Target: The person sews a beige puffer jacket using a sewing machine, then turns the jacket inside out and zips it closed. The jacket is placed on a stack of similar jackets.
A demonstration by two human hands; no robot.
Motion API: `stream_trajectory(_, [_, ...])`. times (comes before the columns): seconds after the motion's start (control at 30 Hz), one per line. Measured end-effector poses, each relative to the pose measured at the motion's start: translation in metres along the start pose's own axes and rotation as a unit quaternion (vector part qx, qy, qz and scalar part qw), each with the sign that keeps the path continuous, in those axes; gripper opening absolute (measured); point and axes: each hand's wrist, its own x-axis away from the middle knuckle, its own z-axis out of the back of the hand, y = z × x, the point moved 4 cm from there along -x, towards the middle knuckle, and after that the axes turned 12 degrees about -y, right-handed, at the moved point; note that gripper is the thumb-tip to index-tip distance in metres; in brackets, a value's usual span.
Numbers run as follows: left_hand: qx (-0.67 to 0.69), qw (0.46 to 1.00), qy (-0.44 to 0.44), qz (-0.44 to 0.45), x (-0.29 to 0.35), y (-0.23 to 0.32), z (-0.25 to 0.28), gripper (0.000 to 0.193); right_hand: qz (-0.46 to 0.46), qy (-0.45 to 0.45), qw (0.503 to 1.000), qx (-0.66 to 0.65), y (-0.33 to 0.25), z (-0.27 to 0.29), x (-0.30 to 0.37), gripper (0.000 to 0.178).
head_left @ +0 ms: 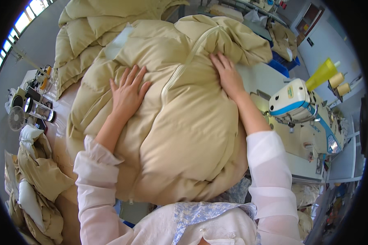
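Note:
A puffy beige padded jacket [184, 139] spreads across the table in front of me, its near part bulging toward my body. A pale zipper [173, 79] runs up its middle. On the jacket's left side my left hand [129, 90] lies flat, fingers spread. My right hand [227, 75] rests on the right side beyond the zipper, its fingers stretched out over the fabric. Neither hand grips anything. A whitish translucent piece [119, 42] shows near the jacket's upper left.
More beige padded garments [79, 28] are heaped at the far left. A white and blue sewing machine [292, 102] with thread cones [339, 83] stands at right. Left are a small fan [16, 117], a clear cup [40, 110] and beige cloth pieces [41, 171]. A blue bin [285, 65] sits behind.

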Motion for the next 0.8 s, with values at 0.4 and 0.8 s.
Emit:
stream_trajectory(0.4, [-0.070,0.995,-0.036,-0.062,-0.013,-0.056,-0.007,0.061,0.184,-0.139,0.972,-0.034,-0.118,0.051,0.136,0.074])
stream_trajectory(0.8, [-0.099,0.994,-0.039,-0.019,0.005,-0.076,0.004,0.059,0.185,-0.125,0.974,-0.032,-0.125,0.054,0.143,0.073])
